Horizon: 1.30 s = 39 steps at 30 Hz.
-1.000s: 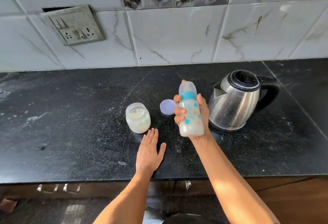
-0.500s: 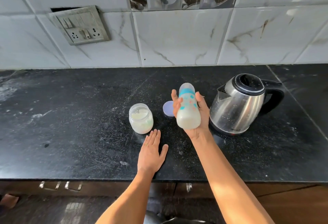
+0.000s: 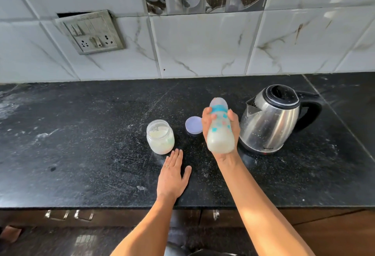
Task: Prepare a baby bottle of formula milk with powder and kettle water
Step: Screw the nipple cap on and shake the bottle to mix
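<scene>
My right hand [image 3: 233, 126] grips a capped baby bottle [image 3: 220, 132] with a blue collar, holding it above the black counter [image 3: 81, 154]; white milk fills its lower part and its outline is blurred. My left hand [image 3: 172, 174] rests flat on the counter with straight fingers, just in front of an open glass jar of white powder [image 3: 160, 139]. The jar's purple lid [image 3: 193, 125] lies behind the bottle, to the left. A steel kettle [image 3: 269, 121] with a black lid and handle stands right of the bottle.
A tiled wall with a switch-and-socket plate [image 3: 91, 32] rises behind the counter. Powder specks dust the counter around the jar. Drawer handles [image 3: 69, 215] sit under the front edge.
The bottle in my right hand has shifted and tilted between frames, its base swinging toward me. The left hand stays flat on the counter.
</scene>
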Motion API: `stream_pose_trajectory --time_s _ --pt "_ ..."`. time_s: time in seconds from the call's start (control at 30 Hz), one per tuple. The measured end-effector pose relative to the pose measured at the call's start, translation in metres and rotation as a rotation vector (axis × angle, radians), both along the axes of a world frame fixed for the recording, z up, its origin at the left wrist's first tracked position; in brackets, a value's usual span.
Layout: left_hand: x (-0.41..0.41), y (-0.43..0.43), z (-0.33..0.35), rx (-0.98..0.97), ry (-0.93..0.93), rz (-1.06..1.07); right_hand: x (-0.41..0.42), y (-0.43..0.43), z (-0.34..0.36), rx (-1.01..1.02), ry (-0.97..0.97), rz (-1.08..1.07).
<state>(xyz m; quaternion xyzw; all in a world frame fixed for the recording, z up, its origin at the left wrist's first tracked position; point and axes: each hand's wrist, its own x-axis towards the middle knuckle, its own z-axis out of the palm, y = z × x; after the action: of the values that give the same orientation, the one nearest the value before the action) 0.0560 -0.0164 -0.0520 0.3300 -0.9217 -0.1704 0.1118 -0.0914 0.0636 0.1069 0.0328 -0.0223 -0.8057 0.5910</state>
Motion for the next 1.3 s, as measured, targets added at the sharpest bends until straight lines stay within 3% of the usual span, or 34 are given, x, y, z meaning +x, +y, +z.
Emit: stream_pose_trajectory --time_s 0.07,0.17,0.27,0.37,0.5,0.6,0.7,0.83,0.97,1.07,1.23,1.3 --pt "0.0 0.0 0.0 -0.001 -0.001 0.001 -0.003 0.002 -0.007 -0.025 -0.133 -0.018" --pt "0.0 0.001 0.001 -0.003 0.003 0.002 -0.005 0.003 -0.01 -0.015 0.024 0.028" --pt "0.001 0.001 0.001 -0.008 0.0 -0.003 -0.004 -0.002 0.001 0.094 0.151 -0.084" --pt "0.001 0.002 0.001 -0.005 0.001 -0.001 -0.01 -0.006 -0.005 0.104 0.109 -0.103" --pt "0.0 0.001 0.002 -0.004 0.011 0.002 -0.004 -0.009 0.008 0.095 0.215 -0.023" --pt "0.0 0.002 0.003 0.0 0.006 0.0 -0.004 -0.009 0.004 0.043 0.126 -0.054" --pt "0.0 0.002 0.003 -0.001 0.006 0.001 0.001 -0.009 0.007 0.042 0.199 -0.001" --pt "0.001 0.002 0.003 -0.01 -0.001 -0.004 -0.001 -0.009 0.007 0.05 0.142 -0.065" --pt "0.0 0.001 0.003 0.0 0.01 -0.002 0.0 -0.014 0.017 0.089 0.266 -0.072" --pt "0.001 0.001 0.002 0.005 0.009 -0.004 -0.006 -0.012 0.014 0.123 0.208 -0.114" --pt "0.0 0.001 0.002 0.006 0.012 0.0 -0.006 -0.005 0.014 0.027 0.482 -0.055" --pt "0.001 0.001 0.002 0.001 0.005 -0.003 -0.009 -0.006 0.013 0.047 0.48 -0.058"
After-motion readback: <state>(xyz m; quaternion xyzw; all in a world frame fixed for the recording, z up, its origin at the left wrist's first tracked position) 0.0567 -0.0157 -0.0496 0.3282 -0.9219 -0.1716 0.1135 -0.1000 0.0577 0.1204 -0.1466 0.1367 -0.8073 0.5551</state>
